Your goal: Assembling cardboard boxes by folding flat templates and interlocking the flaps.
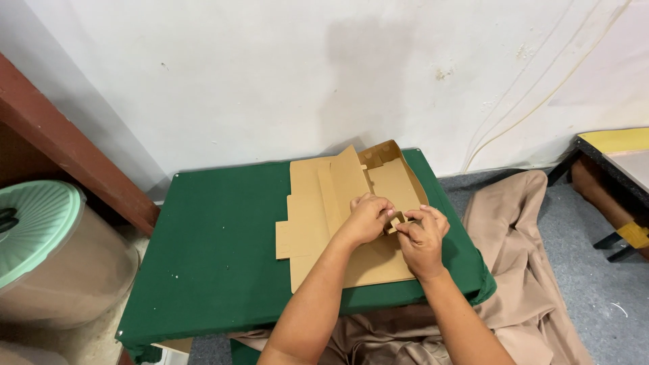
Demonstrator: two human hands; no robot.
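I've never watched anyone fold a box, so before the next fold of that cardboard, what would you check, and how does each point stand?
1. Both hands on the work: left hand and right hand pinch a small flap: ok.
2. Cardboard blank lies fully on the green table: ok.
3. Far end already raised into a wall: ok.
4. Flap seated in its slot: cannot tell, fingers hide it.
5. Beige cloth on the floor is off the cardboard: ok.

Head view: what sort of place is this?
Probably a small home or back-room workspace for folding boxes: a low green-covered table against a scuffed white wall, a flat cardboard box blank, and beige cloth on the floor.
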